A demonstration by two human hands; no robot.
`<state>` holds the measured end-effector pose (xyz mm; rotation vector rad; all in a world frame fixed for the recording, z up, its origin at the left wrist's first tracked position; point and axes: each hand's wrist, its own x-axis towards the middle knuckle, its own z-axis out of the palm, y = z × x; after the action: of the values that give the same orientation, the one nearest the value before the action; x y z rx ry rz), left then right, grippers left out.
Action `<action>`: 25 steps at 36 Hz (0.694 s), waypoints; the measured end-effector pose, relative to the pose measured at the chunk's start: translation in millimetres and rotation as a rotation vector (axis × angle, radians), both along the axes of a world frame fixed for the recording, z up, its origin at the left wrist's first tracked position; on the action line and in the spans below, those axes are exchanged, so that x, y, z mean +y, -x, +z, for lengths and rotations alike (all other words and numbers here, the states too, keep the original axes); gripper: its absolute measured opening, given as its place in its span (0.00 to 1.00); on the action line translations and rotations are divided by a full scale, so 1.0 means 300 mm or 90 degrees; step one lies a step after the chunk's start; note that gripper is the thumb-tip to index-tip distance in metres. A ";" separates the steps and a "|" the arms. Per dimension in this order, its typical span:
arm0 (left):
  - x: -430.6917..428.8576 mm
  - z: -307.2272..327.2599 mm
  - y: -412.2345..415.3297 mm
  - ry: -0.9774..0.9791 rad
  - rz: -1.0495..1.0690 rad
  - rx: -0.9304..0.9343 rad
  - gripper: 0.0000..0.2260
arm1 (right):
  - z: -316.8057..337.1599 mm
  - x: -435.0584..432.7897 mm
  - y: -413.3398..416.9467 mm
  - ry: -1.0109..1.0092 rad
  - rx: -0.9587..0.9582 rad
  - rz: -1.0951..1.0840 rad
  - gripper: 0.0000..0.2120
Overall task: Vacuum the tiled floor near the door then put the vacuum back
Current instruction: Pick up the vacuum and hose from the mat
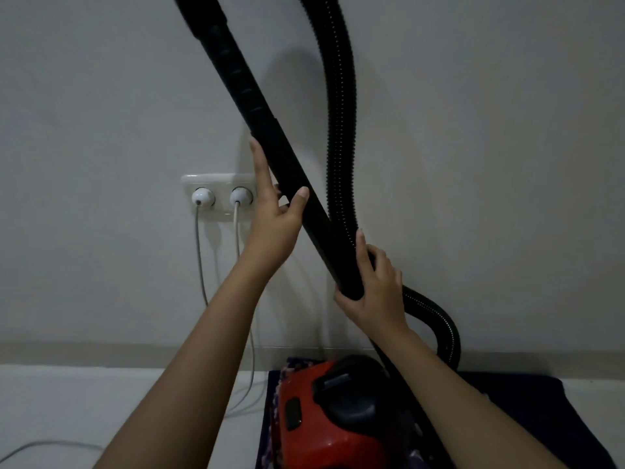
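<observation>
Left hand (275, 214) pinches the wand (257, 110) midway and right hand (375, 289) wraps its low end, keeping it slanted 11 to 5 o'clock, likely to park it over the vacuum (324, 421) (at 6 o'clock).

a dark cloth (527, 421) and white cables (252, 370) lie on the pale floor (84, 401).

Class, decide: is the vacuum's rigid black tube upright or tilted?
Tilted: the tube slants from upper left down to lower right.
</observation>
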<state>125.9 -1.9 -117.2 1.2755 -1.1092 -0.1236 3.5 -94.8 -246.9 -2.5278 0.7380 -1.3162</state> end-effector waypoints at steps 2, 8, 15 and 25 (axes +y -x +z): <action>-0.001 -0.024 0.020 0.027 -0.005 0.016 0.39 | 0.008 -0.033 0.040 0.008 0.013 0.028 0.44; -0.028 -0.139 0.113 0.083 0.019 0.132 0.40 | 0.021 -0.140 0.174 0.037 0.077 0.036 0.46; -0.077 -0.288 0.236 0.080 0.035 0.238 0.40 | -0.058 -0.203 0.309 0.067 0.145 0.003 0.42; -0.096 -0.386 0.333 0.072 0.044 0.208 0.39 | -0.150 -0.176 0.316 0.065 0.133 -0.040 0.43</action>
<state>25.9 -30.9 -233.0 1.1428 -0.7799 -0.2072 -91.3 -147.5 -291.8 -2.7762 0.8151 -1.1463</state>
